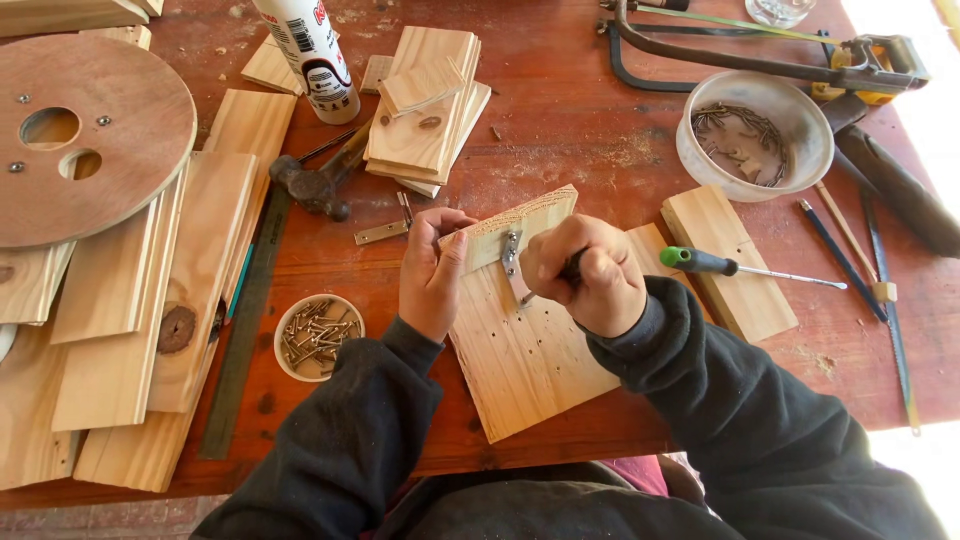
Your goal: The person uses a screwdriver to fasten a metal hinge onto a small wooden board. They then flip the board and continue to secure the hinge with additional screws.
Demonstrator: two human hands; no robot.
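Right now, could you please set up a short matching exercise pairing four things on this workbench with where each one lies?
Things:
1. green-handled screwdriver
2. small round tin of screws
3. dark-headed hammer
4. big round plywood disc with holes

Places:
A. far left, on top of pale planks
B. beside the left hand, on bare red table
C. just right of the right hand, on a pale wooden block
D. between the glue tube and the long steel ruler

Pairs: 1-C, 2-B, 3-D, 4-A
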